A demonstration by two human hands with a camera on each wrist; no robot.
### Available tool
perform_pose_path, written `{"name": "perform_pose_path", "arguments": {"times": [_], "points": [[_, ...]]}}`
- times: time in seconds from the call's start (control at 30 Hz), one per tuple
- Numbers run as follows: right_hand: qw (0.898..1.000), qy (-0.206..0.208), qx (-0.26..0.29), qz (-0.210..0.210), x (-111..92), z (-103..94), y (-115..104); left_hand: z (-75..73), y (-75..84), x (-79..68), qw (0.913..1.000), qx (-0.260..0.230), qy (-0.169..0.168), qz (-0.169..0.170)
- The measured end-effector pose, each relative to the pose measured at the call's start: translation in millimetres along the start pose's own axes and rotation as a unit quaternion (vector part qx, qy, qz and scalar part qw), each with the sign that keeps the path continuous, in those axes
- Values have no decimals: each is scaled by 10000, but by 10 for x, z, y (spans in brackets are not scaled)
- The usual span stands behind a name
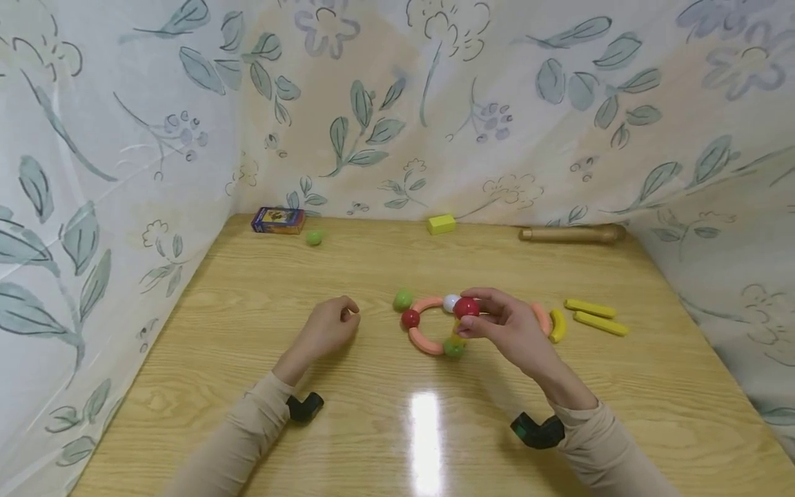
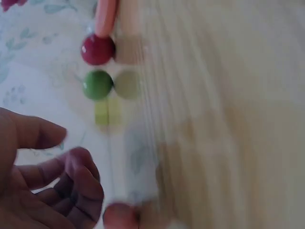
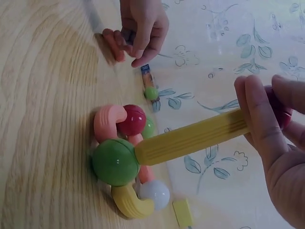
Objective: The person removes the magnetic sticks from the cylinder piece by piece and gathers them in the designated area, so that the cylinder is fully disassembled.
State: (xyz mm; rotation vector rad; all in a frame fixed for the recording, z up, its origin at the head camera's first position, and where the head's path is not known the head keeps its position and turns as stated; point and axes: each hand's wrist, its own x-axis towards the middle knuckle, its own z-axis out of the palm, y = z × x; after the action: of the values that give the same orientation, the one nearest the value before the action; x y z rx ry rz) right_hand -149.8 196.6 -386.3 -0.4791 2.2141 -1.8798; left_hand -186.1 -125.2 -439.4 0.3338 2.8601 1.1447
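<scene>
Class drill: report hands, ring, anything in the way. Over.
Right hand grips red ball on yellow stick. Left hand empty. Ring on table, stick's end at its green ball. Possible snag: light-green ball alongside.

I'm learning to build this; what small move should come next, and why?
Perhaps ease the right hand off the shiny red ball it pinches: the straight ridged yellow stick beneath that ball appears to meet the glossy dark-green ball at its lower end.

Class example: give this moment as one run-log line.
right hand: holds red ball atop yellow stick; stick: lower end at green ball of ring; left hand: loosely curled, left of ring
</scene>
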Motion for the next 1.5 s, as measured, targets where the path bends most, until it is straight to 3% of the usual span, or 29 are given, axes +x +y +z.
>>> {"name": "perform_pose_path", "arguments": {"times": [0.23, 0.43, 0.5, 0.57, 0.63, 0.73, 0.83, 1.0, 1.1, 1.2, 1.3, 1.4, 1.5], "points": [[9993, 25, -164, -336, 16, 28, 19, 109, 122, -3, 9999, -10, 58, 150], [9984, 67, -270, -486, 28, -3, -4, 188, 289, 5, 9979, 195, -249, 558], [9973, 276, -521, -434, 60, -75, 3, 218, 342, 14, 9961, 254, -342, 774], [9909, 598, -1135, -415, 151, -179, 24, 230, 376, 23, 9945, 293, -372, 936], [9733, 971, -2047, -375, 285, -317, 98, 246, 398, 32, 9930, 318, -409, 1059], [9315, 1401, -3344, -302, 522, -528, 292, 283, 405, 30, 9912, 350, -513, 1173], [8971, 1589, -4123, -70, 710, -691, 499, 320, 406, 15, 9891, 378, -605, 1290], [8594, 1777, -4782, 338, 888, -836, 689, 341, 416, -7, 9862, 474, -562, 1484], [8502, 1789, -4929, 469, 899, -889, 765, 372, 419, -12, 9857, 513, -575, 1502], [8473, 1856, -4953, 481, 865, -892, 782, 367, 434, -12, 9867, 490, -582, 1437], [8479, 1990, -4912, 131, 771, -806, 748, 349, 454, 2, 9875, 432, -625, 1379], [8675, 1627, -4674, -510, 609, -616, 665, 345, 470, 38, 9865, 433, -701, 1418], [9094, 771, -3989, -889, 392, -368, 573, 359, 472, 97, 9810, 616, -729, 1690]]}}
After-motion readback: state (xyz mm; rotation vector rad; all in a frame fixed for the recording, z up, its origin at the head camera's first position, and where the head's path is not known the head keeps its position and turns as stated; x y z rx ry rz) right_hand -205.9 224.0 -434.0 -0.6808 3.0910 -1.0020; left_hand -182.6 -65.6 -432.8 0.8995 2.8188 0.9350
